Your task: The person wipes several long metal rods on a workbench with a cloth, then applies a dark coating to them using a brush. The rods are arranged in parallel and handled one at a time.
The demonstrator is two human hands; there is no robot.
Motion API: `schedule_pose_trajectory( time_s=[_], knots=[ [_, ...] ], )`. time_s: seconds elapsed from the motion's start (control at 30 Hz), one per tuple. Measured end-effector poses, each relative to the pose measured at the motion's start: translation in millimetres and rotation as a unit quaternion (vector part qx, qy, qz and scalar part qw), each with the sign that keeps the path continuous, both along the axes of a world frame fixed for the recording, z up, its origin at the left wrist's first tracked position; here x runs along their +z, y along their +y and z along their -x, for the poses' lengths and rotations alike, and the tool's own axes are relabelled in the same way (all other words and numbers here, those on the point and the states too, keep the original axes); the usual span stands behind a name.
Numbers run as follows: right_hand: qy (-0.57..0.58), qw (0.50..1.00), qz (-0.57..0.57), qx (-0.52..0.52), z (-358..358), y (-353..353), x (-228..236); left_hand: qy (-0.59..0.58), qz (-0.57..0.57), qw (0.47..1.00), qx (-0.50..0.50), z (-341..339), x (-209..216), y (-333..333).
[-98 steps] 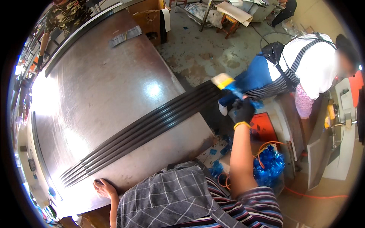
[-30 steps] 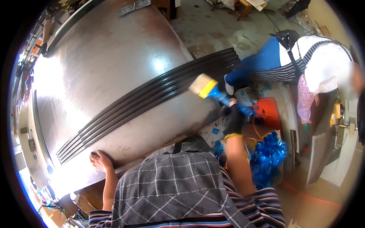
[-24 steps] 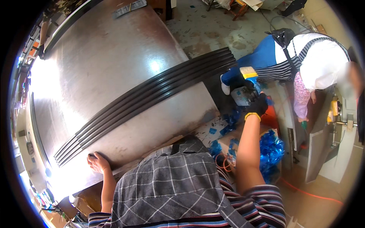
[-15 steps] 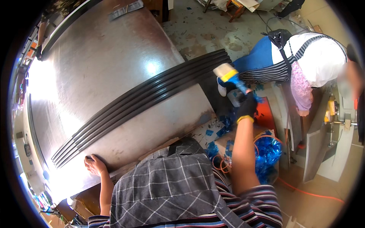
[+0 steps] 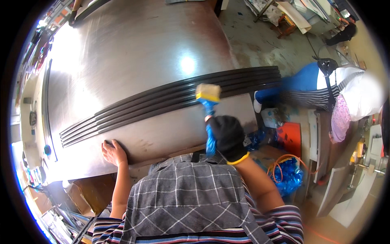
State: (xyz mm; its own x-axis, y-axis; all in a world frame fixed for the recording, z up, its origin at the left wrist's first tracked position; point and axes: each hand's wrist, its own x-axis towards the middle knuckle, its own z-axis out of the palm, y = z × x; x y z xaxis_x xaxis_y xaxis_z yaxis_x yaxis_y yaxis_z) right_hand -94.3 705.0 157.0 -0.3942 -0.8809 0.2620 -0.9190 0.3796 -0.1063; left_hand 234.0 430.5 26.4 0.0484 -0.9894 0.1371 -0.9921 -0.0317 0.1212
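Note:
Several long dark strips (image 5: pixel 160 96) lie side by side across the metal-topped table (image 5: pixel 138 44). Their left ends look paler and narrower. In a black glove with a yellow cuff, my right hand (image 5: pixel 228 137) is closed round the blue-wrapped handle of a wide flat brush (image 5: pixel 209 105). The brush's pale bristles overlap the strips around their middle; whether they touch is unclear. Bare and resting flat, my left hand (image 5: pixel 114 153) has its fingers spread on the tabletop by the near edge, a little below the strips.
At the right, a person (image 5: pixel 345 91) in a striped apron bends over beside the strips' far ends. Blue plastic film (image 5: pixel 289 177), an orange hose (image 5: pixel 302 160) and a red-orange panel (image 5: pixel 289 139) are near my right side. Papers and clutter (image 5: pixel 294 16) stand at the back right.
My right hand has swept the brush leftward, from the strips' right ends to about their middle. My left hand stays on the table. The whole view has shifted, and the co-worker's posture has changed slightly.

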Motion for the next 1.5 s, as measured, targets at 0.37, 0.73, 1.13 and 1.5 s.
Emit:
schedule_pose_trajectory(
  time_s=[0.37,0.73,1.13,1.5],
  knots=[
    [-0.029,0.998,0.027,-0.056,30.1,-55.1,15.2,0.252,0.002,0.955,-0.157,-43.6,3.6,-9.5],
    [0.021,0.995,-0.017,-0.092,-17.1,-122.5,19.1,0.218,0.038,0.949,-0.226,-113.0,-8.8,-91.7],
    [0.016,0.999,-0.005,-0.05,-75.1,-170.4,32.3,0.127,0.067,0.944,-0.296,-88.4,14.0,-122.2],
    [-0.469,0.791,0.316,-0.231,-60.9,-166.0,-20.5,0.12,0.081,0.945,-0.292,-76.4,11.2,-123.5]
  ],
)
